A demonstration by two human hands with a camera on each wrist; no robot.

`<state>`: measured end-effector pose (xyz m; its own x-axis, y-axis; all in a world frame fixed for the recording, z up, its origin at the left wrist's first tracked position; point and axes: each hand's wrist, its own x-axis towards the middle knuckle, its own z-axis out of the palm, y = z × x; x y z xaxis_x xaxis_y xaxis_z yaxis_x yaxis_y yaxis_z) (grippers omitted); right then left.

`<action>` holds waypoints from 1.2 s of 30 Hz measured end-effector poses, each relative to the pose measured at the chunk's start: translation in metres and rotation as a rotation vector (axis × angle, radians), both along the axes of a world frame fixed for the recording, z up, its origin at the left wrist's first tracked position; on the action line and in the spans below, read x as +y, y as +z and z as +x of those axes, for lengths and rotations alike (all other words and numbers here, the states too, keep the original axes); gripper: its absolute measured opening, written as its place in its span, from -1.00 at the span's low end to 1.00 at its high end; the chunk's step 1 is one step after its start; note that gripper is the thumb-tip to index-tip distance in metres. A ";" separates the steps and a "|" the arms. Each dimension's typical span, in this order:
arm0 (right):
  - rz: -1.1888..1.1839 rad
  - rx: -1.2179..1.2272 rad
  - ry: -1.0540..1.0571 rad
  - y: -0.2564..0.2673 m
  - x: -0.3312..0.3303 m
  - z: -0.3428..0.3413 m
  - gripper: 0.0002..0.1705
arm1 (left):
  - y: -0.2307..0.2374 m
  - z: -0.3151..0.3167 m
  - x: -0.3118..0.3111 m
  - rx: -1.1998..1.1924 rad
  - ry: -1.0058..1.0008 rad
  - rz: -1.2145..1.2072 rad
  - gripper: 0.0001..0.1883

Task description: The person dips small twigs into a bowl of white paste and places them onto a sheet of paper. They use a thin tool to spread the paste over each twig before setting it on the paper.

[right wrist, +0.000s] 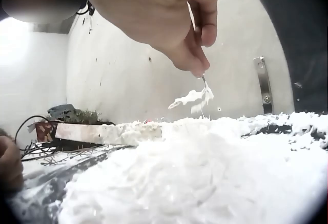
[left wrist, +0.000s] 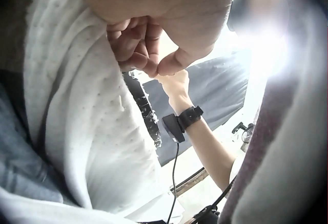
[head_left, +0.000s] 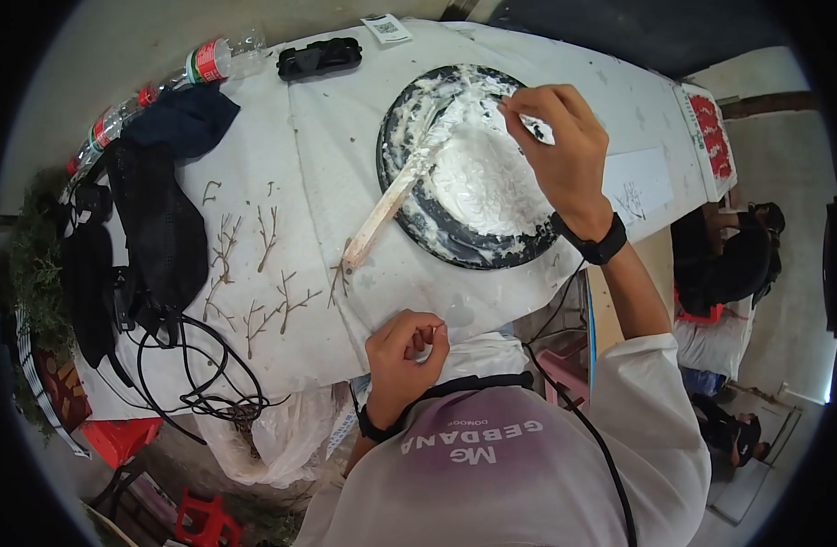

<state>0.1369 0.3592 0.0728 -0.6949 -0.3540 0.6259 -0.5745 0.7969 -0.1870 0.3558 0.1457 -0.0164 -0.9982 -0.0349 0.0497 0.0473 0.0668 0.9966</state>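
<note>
My right hand (head_left: pixel 564 146) is raised over the right side of a round black tray (head_left: pixel 469 259) spread with thick white paste (head_left: pixel 482 178). Thumb and forefinger pinch a small thin twig (right wrist: pixel 204 83), whose lower part is coated in paste and hangs close above the white mass. Across the tray's left rim leans a flat wooden stick (head_left: pixel 377 228) with paste on its upper end. At the table's front edge, before the shirt, my left hand (head_left: pixel 405 357) idles with loosely curled fingers and nothing visible in them.
Several bare twigs (head_left: pixel 268 239) lie on the white-covered table, left of the tray. Further left are a black bag (head_left: pixel 159 228), coiled black cables (head_left: pixel 213 383), a dark cloth (head_left: pixel 186 118) and plastic bottles (head_left: pixel 207 62). A black case (head_left: pixel 319 58) sits at the back; paper (head_left: pixel 637 182) lies right.
</note>
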 end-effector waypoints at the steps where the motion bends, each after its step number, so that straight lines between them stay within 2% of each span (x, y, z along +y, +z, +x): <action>1: -0.022 0.038 -0.009 0.001 -0.002 -0.002 -0.74 | 0.001 0.000 0.000 0.002 0.002 -0.007 -0.90; 7: -0.059 0.074 -0.023 0.004 -0.014 -0.009 -0.77 | -0.001 0.001 -0.003 -0.027 -0.034 -0.026 -0.90; 10: -0.083 0.064 -0.070 0.023 -0.010 0.005 -0.78 | 0.012 -0.003 -0.002 -0.186 -0.165 0.004 -0.76; 11: -0.162 -0.005 -0.083 0.031 -0.013 0.007 -0.77 | 0.020 -0.006 0.002 -0.179 -0.187 0.014 -0.76; 13: -0.328 -0.149 -0.097 0.041 -0.016 0.013 -0.76 | 0.039 -0.007 0.015 -0.235 -0.359 0.036 -0.43; 14: -0.323 -0.148 -0.099 0.041 -0.014 0.014 -0.76 | 0.040 -0.007 0.024 -0.233 -0.362 0.042 -0.43; 16: -0.308 -0.104 -0.101 0.033 -0.012 0.009 -0.77 | 0.041 -0.012 0.044 -0.175 -0.598 0.257 -0.09; 17: -0.304 -0.074 -0.096 0.029 -0.013 0.006 -0.77 | 0.040 -0.014 0.054 -0.167 -0.586 0.251 -0.09; 19: -0.258 -0.001 -0.097 0.023 -0.015 0.006 -0.77 | 0.036 -0.018 0.075 -0.226 -0.720 0.579 0.11; 20: -0.207 0.068 -0.110 0.019 -0.016 0.004 -0.77 | 0.037 -0.022 0.085 -0.211 -0.702 0.581 0.11; 23: -0.124 0.158 -0.130 0.009 -0.024 -0.007 -0.76 | 0.039 -0.033 0.105 -0.472 -0.788 0.995 0.16; 28: 0.025 0.203 -0.165 -0.006 -0.034 -0.012 -0.77 | 0.033 -0.046 0.107 -0.612 -0.755 1.086 0.18; 31: 0.120 0.209 -0.133 -0.012 -0.039 -0.013 -0.77 | 0.031 -0.047 0.107 -0.699 -0.783 1.177 0.09; 33: 0.229 0.214 -0.096 -0.014 -0.039 -0.013 -0.77 | 0.031 -0.048 0.108 -0.704 -0.793 1.199 0.08; 36: 0.264 0.205 -0.081 -0.018 -0.037 -0.014 -0.78 | 0.030 -0.048 0.108 -0.714 -0.828 1.240 0.07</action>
